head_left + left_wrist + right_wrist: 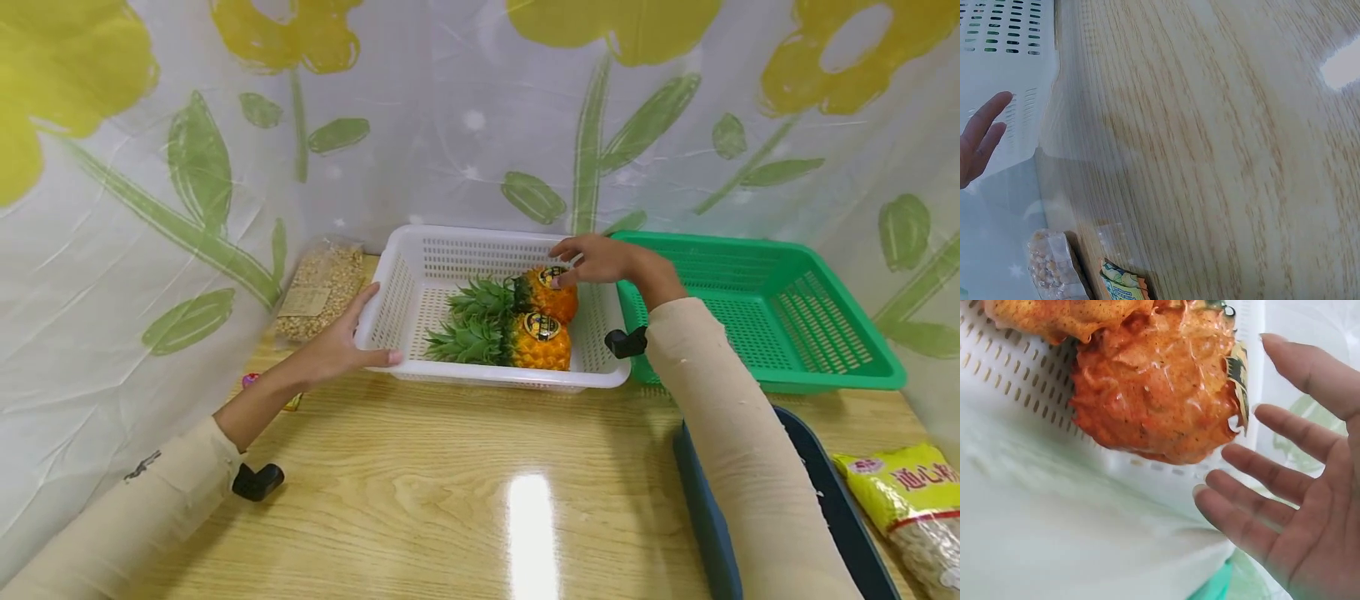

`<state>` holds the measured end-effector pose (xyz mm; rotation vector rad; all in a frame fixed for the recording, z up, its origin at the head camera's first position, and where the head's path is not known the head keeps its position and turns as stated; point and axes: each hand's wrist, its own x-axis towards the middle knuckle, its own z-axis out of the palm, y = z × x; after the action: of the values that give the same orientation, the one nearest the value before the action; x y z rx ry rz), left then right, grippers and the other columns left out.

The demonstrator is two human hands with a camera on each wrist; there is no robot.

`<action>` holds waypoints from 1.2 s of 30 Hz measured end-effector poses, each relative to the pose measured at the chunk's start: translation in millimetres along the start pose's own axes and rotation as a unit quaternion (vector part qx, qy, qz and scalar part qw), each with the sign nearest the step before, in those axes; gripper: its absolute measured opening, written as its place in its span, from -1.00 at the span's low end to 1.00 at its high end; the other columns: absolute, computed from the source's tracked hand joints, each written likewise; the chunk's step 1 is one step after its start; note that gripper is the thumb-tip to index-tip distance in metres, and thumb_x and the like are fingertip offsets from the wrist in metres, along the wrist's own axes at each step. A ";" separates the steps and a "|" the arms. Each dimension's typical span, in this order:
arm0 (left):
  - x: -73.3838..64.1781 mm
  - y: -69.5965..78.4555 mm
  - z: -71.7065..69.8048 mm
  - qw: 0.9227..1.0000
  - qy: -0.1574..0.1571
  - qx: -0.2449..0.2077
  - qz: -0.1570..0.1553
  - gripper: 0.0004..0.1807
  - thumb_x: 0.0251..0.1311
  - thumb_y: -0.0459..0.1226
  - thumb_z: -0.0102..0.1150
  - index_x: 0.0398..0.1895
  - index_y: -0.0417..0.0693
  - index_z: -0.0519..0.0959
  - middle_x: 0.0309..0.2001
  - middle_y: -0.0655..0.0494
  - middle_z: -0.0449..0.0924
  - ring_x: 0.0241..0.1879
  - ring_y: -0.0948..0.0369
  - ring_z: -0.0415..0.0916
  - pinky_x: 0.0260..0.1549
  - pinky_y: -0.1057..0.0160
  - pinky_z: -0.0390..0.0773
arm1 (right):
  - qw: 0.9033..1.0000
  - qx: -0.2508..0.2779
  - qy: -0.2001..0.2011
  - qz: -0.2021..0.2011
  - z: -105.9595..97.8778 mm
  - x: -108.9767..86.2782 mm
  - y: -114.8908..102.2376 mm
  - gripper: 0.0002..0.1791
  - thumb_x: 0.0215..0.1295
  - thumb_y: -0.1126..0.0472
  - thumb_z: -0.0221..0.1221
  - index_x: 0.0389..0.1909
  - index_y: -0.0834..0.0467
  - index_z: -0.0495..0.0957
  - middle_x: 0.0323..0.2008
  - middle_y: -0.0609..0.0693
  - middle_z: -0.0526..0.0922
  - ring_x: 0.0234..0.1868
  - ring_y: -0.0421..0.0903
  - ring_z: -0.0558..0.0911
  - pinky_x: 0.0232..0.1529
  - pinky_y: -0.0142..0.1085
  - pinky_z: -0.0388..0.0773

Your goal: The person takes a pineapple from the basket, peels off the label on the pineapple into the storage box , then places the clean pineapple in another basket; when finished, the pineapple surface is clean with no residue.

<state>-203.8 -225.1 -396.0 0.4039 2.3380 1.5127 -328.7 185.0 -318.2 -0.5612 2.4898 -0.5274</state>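
A white slotted basket [480,375] stands on the wooden table. Two orange pineapples with green crowns lie side by side in it, a near one [542,354] and a far one [564,307], both labelled. My left hand [330,354] rests at the basket's left end, its thumb on the front corner and its fingers along the side rim. In the left wrist view, that hand's fingers [988,119] are extended against the basket. Over the far pineapple hovers my right hand [600,260]. The right wrist view shows its spread fingers [1241,519] beside the pineapple, holding nothing.
A green basket [757,243] adjoins the white one on the right. In front of it sits a dark blue bin [708,508], with a yellow bag [900,492] beside it. At left are a clear bag of kernels [318,287] and a small packet [1122,284]. A flowered curtain [450,125] hangs behind.
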 end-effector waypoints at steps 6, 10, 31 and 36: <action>0.3 -0.9 0.8 1.000 0.000 0.000 0.003 0.27 0.17 -0.20 0.42 0.63 0.24 -0.40 0.48 -0.34 0.08 0.39 -0.30 0.24 0.24 -0.30 0.40 | 0.999 0.032 -0.030 0.007 3.7 6.9 -2.6 -0.17 0.38 -0.01 0.25 0.56 0.10 0.11 0.54 0.28 0.10 0.47 0.28 0.24 0.33 0.18 0.39; 0.0 -1.6 0.7 1.000 0.002 0.001 0.004 0.27 0.17 -0.20 0.42 0.63 0.23 -0.40 0.48 -0.33 0.09 0.39 -0.29 0.24 0.24 -0.29 0.40 | 0.997 0.042 -0.058 0.012 5.1 11.4 -4.2 -0.13 0.38 0.03 0.26 0.58 0.09 0.05 0.56 0.31 0.01 0.49 0.31 0.20 0.30 0.18 0.42; 0.2 1.1 -1.8 1.000 -0.003 -0.004 0.003 0.27 0.17 -0.18 0.42 0.63 0.28 -0.40 0.48 -0.33 0.07 0.39 -0.30 0.24 0.23 -0.30 0.42 | 0.996 -0.031 -0.078 0.016 8.9 20.3 -12.6 -0.03 0.23 0.04 0.37 0.58 0.02 0.07 0.58 0.15 0.01 0.29 0.13 0.44 0.12 -0.01 0.56; 0.9 -0.8 -0.3 1.000 -0.004 -0.007 0.000 0.26 0.17 -0.19 0.42 0.63 0.28 -0.40 0.48 -0.32 0.08 0.39 -0.29 0.24 0.23 -0.28 0.43 | 0.995 -0.072 -0.065 0.002 9.6 20.6 -11.4 -0.04 0.20 0.00 0.39 0.56 0.02 0.13 0.57 0.17 0.05 0.45 0.21 0.27 0.29 0.11 0.42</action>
<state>-204.8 -225.3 -396.7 0.4046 2.3195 1.5238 -336.0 163.1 -328.7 -0.6263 2.4172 -0.3018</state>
